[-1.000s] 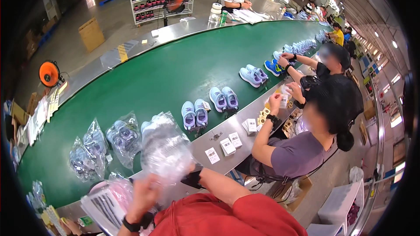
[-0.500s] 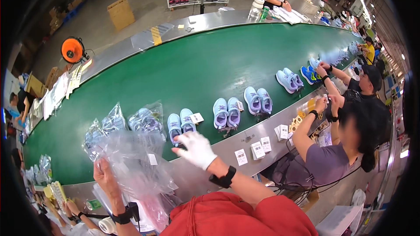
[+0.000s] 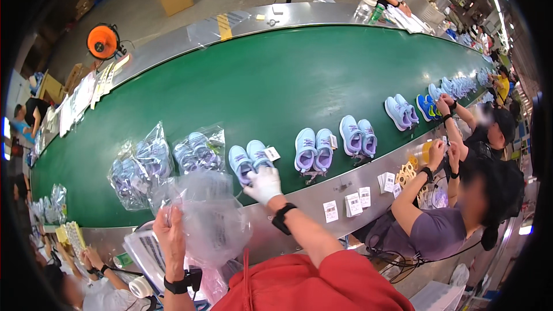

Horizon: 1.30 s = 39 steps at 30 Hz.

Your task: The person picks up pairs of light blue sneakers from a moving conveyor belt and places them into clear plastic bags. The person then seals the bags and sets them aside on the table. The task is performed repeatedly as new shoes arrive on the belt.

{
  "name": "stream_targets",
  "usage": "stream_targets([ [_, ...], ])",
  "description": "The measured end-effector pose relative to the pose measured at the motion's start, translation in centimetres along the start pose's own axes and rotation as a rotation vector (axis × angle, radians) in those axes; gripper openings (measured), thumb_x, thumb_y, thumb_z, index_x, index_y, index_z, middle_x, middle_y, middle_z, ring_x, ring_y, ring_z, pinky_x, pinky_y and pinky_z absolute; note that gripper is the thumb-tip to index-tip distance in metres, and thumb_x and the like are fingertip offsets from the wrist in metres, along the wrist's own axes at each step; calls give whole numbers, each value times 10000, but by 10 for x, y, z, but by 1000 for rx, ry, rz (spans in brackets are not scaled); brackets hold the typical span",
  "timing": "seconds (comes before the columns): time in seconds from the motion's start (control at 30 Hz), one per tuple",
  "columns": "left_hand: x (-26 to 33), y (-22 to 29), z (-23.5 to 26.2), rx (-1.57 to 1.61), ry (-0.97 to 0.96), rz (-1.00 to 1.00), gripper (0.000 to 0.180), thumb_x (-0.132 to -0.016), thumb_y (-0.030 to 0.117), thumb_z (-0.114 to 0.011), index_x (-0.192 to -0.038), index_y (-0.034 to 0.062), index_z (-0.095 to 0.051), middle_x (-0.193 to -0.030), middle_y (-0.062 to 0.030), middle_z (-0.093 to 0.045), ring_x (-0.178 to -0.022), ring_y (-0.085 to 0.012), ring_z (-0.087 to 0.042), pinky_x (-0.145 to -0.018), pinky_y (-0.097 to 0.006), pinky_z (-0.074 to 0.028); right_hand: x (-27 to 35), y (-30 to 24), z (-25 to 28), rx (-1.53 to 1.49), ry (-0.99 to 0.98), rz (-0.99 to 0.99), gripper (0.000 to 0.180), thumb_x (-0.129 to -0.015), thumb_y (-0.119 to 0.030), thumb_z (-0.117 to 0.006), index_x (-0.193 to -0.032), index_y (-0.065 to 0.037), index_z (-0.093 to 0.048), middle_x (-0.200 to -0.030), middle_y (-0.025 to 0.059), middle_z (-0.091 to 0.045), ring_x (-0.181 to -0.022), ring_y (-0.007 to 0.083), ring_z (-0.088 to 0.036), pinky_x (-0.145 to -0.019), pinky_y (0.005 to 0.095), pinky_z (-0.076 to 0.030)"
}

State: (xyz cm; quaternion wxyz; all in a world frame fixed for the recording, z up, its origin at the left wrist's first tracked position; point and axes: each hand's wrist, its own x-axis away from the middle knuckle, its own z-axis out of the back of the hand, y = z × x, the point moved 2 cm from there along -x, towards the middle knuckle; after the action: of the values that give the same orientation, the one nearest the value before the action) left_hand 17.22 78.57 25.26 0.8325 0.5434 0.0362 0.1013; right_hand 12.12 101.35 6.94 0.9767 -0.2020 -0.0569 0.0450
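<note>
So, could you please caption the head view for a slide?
Left hand holds a plastic bag; gloved right hand at pale blue sneakers on a green conveyor belt.

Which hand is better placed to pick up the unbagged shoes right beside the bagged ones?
Right, I'd say: the gloved right hand is at those shoes' heel end, while the left hand is farther left, gripping a clear bag.

The white-gloved right hand (image 3: 265,185), earlier beside the clear plastic bag (image 3: 216,212), has moved to the heels of the unwrapped pale blue shoes (image 3: 239,158), while the left hand (image 3: 169,224) has shifted the bag, revealing more of the wrapped shoes (image 3: 153,158).
</note>
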Motion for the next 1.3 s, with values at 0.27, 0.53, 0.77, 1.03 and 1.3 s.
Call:
stream_targets([
  [0.27, -17, 5, -69, 232, -114, -41, 182, -907, 173, -542, -788, 36, -545, -665, 76, -436, -600, -27, -344, -511, -205, -287, 52, 75, 124, -1726, 25, -239, 645, -772, -526, -629, -1181, -41, -513, -1151, 105, -568, -1058, 207, -543, -918, 355, -419],
  [0.53, -2, 43, -106, 246, -186, -166, 170, -899, 163, -549, -794, 29, -549, -634, 59, -461, -576, -30, -376, -487, -215, -303, 110, 39, 180, -783, -182, 147, 417, -769, -456, -622, -860, -49, -634, -872, 83, -620, -785, 212, -602, -668, 351, -466],
  [0.77, 59, 64, -175, -140, -526, -525, 126, -874, 133, -542, -854, 13, -576, -560, -81, -525, -558, -94, -436, -487, -310, -385, 126, -16, 142, 1, 69, 386, 281, -679, -370, -642, -775, -106, -659, -790, 99, -631, -784, 260, -598, -711, 378, -425],
  [1.03, 66, 83, -198, -410, -781, -946, 215, -896, 209, -510, -805, 22, -567, -586, -153, -540, -542, -117, -502, -485, -374, -409, 137, -3, 101, -84, 72, 763, 321, -703, -386, -631, -850, -103, -667, -892, 92, -631, -910, 281, -580, -872, 380, -413],
  [1.3, 60, 53, -117, -421, -623, -340, 142, -755, 53, -563, -894, 26, -573, -631, -162, -584, -550, -363, -556, -507, -375, -453, 117, 26, 133, -75, 20, 76, 352, -770, -380, -581, -947, -83, -649, -965, 101, -629, -928, 214, -586, -829, 381, -423],
])
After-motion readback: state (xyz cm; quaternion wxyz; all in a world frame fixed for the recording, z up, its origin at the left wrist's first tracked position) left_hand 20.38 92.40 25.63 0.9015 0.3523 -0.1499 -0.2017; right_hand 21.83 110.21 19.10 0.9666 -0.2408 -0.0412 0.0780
